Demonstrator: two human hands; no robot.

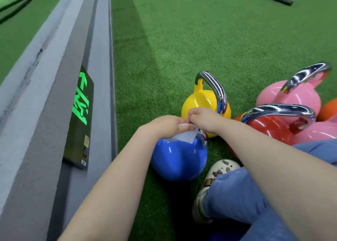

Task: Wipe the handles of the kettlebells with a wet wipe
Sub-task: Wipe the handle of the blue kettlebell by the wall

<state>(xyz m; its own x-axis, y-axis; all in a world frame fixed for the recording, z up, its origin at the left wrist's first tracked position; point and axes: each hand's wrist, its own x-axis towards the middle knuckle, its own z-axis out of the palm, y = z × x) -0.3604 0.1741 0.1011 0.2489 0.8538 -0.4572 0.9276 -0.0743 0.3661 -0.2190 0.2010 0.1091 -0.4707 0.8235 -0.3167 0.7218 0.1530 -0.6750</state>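
Both grips pinch wet wipe [184, 136] on blue kettlebell [178, 158] handle; bell upright.

Bare forearms with no sleeves, left hand [164, 126] and right hand [204, 119] ungloved; loose blue denim trousers [242, 195]; a cream clog shoe [209, 188] studded with small brown charms.

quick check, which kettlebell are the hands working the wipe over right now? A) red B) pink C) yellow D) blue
D: both the left hand and right hand pinch the white wet wipe directly over the top of the blue kettlebell; the yellow kettlebell sits behind it, and the red kettlebell and pink kettlebell stand off to the right.
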